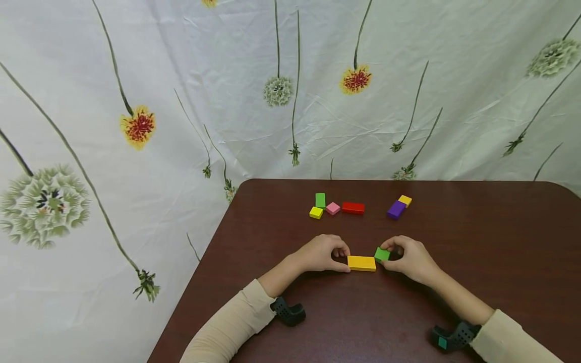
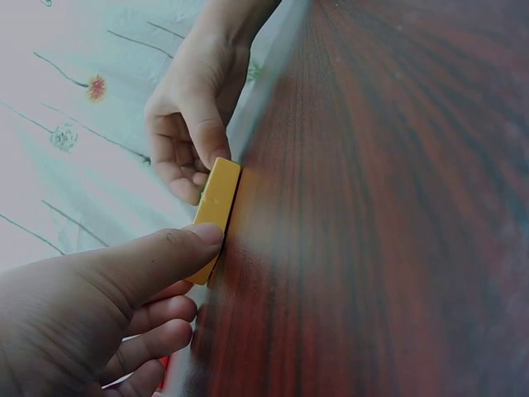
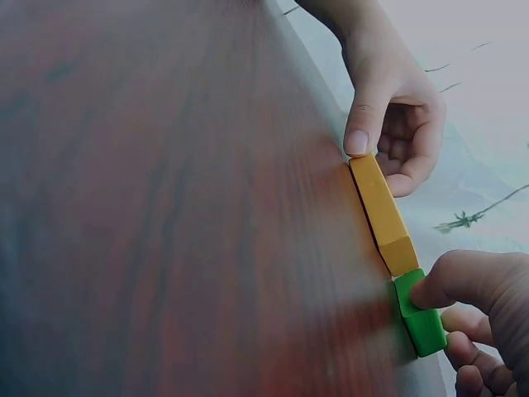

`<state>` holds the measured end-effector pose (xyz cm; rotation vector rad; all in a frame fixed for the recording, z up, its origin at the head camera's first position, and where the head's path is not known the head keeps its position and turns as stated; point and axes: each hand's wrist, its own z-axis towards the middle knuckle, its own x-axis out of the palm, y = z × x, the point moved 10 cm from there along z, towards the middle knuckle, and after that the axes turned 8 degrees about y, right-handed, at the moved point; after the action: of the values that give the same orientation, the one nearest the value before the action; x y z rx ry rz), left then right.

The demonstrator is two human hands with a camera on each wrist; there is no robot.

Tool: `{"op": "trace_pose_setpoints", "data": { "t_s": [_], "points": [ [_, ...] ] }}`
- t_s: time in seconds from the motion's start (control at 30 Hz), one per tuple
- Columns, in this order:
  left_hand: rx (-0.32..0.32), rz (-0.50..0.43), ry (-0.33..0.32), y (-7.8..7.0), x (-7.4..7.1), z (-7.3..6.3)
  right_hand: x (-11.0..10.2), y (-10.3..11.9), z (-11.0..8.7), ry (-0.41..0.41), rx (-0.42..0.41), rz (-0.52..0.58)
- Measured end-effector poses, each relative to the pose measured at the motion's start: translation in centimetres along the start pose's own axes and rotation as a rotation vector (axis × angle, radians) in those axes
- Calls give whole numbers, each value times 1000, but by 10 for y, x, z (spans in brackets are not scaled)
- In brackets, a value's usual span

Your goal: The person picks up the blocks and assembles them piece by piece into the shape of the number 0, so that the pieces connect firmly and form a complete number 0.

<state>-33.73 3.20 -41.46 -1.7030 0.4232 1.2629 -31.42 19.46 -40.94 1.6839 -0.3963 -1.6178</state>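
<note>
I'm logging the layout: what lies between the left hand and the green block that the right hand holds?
The long yellow block lies between the left hand and the green block, as the head view shows.

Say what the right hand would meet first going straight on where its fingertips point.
Likely the orange-yellow block: the right hand points at its near end, small green block pinched in front. Any gap between blocks is unclear.

A pale, flower-printed cloth (image 1: 254, 131) is hanging behind a brown tabletop (image 1: 481, 237), where a red block (image 1: 353, 208) is lying beside a pink block (image 1: 333, 208).
</note>
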Motion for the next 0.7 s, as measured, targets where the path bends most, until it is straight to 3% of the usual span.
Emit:
{"op": "trace_pose_setpoints", "data": {
  "t_s": [0.17, 0.4, 0.7],
  "points": [
    [-1, -1, -1, 1, 0, 0, 0, 2, 1, -5, -32, -6],
    [6, 1, -4, -1, -1, 0, -2, 13, -2, -78, -100, -37],
    [4, -1, 0, -1, -1, 0, 12, 29, -2, -104, -142, -158]
  ]
}}
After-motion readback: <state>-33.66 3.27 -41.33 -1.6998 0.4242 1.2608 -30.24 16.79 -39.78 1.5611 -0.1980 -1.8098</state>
